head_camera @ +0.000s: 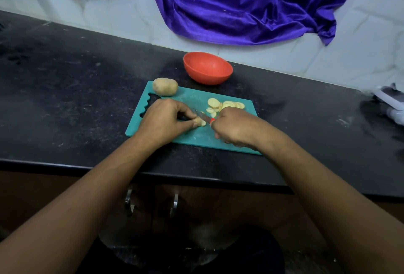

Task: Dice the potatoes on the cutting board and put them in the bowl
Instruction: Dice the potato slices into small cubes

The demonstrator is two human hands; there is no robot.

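Purple satin cloth (240, 6): draped in folds over the pale tiled wall behind the bench.

Black speckled stone bench (65, 81): runs across the view and carries everything listed below.

Teal plastic rectangular cutting board (192, 100): lies flat on the bench near its front edge, with a wavy grip cut-out at its left end.

Left hand (162, 120): rests on the board, fingertips and thumb pinching a small potato piece.

Right hand (236, 127): fingers curled round the knife handle, with the fist low over the board's right half.

Round red plastic bowl (209, 76): stands on the bench just beyond the board's far edge, apart from both hands.

Whole unpeeled brown potato (165, 86): sits at the board's far left corner.

Pile of pale yellow potato slices (227, 105): lies on the board's far right part, just beyond the right hand.

Small red-handled knife (203, 116): its blade lies between the hands, against the held piece.

Small potato piece (200, 122): sits on the board at the left fingertips, touching the blade.
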